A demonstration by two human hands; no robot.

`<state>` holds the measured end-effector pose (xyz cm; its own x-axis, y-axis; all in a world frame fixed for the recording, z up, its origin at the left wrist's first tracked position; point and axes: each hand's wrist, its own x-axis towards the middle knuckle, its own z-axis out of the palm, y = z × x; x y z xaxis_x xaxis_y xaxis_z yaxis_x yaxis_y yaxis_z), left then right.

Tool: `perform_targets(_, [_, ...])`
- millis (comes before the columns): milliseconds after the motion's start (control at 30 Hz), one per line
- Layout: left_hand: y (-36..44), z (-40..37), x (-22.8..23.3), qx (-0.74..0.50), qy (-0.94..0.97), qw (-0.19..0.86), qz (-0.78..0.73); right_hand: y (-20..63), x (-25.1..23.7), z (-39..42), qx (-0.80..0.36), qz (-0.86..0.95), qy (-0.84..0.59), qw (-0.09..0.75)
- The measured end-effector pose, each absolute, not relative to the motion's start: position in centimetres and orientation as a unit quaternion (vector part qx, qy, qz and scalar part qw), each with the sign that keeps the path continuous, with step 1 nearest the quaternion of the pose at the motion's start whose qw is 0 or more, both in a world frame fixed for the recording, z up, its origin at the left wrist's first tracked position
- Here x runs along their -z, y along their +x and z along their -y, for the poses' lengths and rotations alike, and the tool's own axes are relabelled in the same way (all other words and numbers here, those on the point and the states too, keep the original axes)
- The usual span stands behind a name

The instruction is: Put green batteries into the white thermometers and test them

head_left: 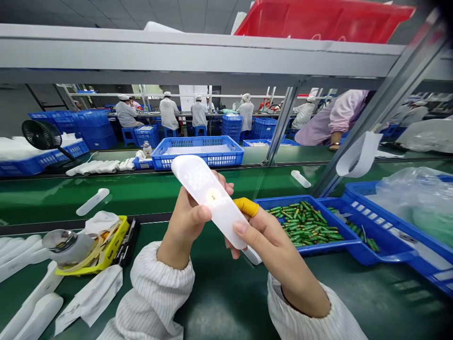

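Note:
I hold a long white plastic device point(208, 198) up in front of me with both hands; a small spot glows on its face. My left hand point(186, 222) grips its left side, thumb on the front. My right hand point(272, 245) holds its lower end, with a yellow finger cot point(246, 206) on the index finger. A second white piece point(252, 255) shows under my right hand. Just to the right, a blue tray point(279, 203) holds several green batteries point(304, 223).
A yellow tray point(118, 236) with a metal cup point(65, 243) and white cloths lies at left, with white housings point(31, 307). Two white housings point(92, 201) lie on the green belt. Blue baskets point(198, 151), a fan point(42, 136) and seated workers stand beyond. A steel post point(375, 113) slants at right.

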<state>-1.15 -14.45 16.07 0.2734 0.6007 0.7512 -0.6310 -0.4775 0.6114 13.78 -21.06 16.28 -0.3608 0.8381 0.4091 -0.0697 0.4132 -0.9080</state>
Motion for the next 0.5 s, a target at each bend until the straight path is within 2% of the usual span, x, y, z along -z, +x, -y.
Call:
perform_targets(133, [-0.8, 14.5, -15.8, -0.577, 0.621, 0.530, 0.010, 13.8, -16.0, 21.0, -0.394, 0.713, -0.315, 0.487])
perform_targets(300, [-0.5, 14.5, -15.7, -0.558, 0.635, 0.534, 0.005, 13.4, -15.1, 20.4, -0.266, 0.713, -0.325, 0.562])
perform_targets(400, [-0.5, 14.5, -15.9, -0.558, 0.636, 0.533, -0.025, 13.1, -14.5, 19.8, -0.227, 0.692, -0.335, 0.598])
perform_targets(500, [-0.7, 14.4, -15.8, -0.552, 0.641, 0.530, -0.064, 13.1, -14.3, 19.3, -0.223, 0.685, -0.358, 0.594])
